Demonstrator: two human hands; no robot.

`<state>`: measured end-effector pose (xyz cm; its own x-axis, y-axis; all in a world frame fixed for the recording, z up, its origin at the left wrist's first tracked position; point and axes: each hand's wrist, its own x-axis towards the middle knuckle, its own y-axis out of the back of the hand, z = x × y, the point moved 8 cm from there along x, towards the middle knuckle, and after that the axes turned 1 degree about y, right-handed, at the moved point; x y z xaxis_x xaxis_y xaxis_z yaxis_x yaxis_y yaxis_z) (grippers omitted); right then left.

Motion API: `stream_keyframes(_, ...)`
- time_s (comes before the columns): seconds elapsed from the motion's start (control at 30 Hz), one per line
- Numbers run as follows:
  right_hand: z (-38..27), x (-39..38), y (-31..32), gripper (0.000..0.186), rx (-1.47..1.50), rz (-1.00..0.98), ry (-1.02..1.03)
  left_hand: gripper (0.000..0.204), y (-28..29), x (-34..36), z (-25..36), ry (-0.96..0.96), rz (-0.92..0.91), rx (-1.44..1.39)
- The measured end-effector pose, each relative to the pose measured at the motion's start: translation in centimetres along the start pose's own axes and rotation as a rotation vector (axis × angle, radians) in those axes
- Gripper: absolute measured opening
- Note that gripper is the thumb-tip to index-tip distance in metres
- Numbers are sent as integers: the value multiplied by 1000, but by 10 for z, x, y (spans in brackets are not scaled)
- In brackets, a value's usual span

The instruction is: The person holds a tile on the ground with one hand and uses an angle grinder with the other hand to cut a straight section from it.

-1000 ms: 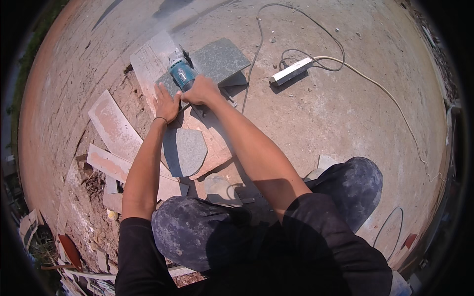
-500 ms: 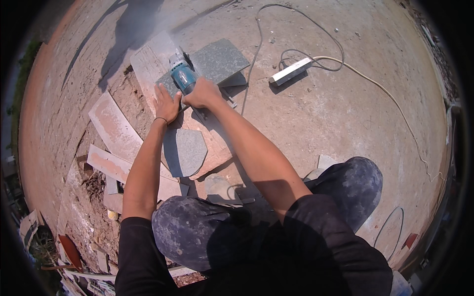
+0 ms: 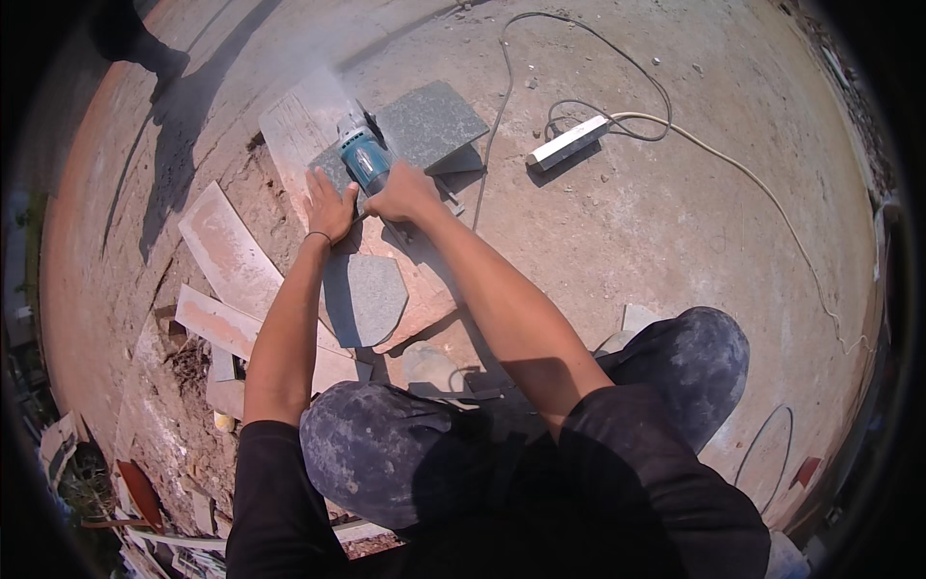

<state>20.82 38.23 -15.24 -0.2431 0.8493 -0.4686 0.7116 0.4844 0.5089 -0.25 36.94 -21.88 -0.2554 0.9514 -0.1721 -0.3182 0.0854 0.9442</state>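
Observation:
My right hand [image 3: 401, 193] is wrapped round the rear of a teal handheld cutter [image 3: 365, 156], whose pale head sits on a dark speckled grey stone slab [image 3: 434, 124] in a haze of dust. My left hand [image 3: 330, 207] lies just left of the tool, fingers spread on the slab's near-left part. The slab rests on pale boards [image 3: 285, 121]. A grey stone piece [image 3: 362, 299] with angled edges lies on a pinkish board below my hands. The cutting edge is hidden by dust and the tool.
A white power strip [image 3: 567, 143] with looped cables [image 3: 666, 114] lies to the right. Loose offcuts [image 3: 227, 251] and rubble lie left. Another person's dark-clothed leg [image 3: 135, 43] and shadow appear top left. My dusty knees [image 3: 367, 449] are at the lower edge.
Another person's leg and foot have come into view at the top left, with their shadow further down. The tool and both hands have hardly moved.

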Motion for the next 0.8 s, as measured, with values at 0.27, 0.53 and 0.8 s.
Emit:
stream_keyframes(0.27,3,-8,3,82,-13,3,-8,92,-1,1,2,6,-1,19)
stream_keyframes(0.53,4,-17,4,87,-2,-76,-30,91,-2,2,0,5,-1,30)
stream_keyframes(0.8,7,-20,4,90,-2,-77,-41,90,-3,2,1,14,-6,14)
